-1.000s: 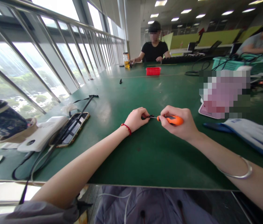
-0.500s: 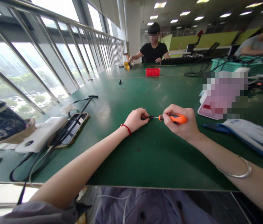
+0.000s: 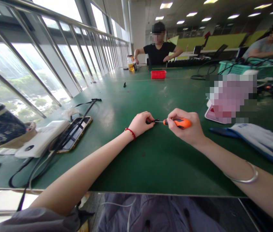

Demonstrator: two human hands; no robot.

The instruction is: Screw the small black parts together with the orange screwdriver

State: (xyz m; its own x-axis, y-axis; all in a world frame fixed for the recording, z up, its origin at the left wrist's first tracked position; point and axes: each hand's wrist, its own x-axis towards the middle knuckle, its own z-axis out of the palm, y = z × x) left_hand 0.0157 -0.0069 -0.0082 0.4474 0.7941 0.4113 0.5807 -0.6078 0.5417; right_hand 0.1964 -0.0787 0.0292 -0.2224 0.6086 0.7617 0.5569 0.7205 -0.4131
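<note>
Between the thumb and fingers of my left hand is a small black part, mostly covered by the fingers, so its kind cannot be made out. My right hand is closed round the orange and black handle of a screwdriver. The thin metal shaft points left and its tip meets the right end of the black part. Both hands are low over the green table.
On the left lie a phone with straps across it, a white power bank and a dark cup. To the right are a glove and a pink-framed item. A red basket stands ahead, with a person behind it.
My right hand and the screwdriver have shifted slightly left, toward the black part. My left hand has stayed in place. The person across the table has moved both arms.
</note>
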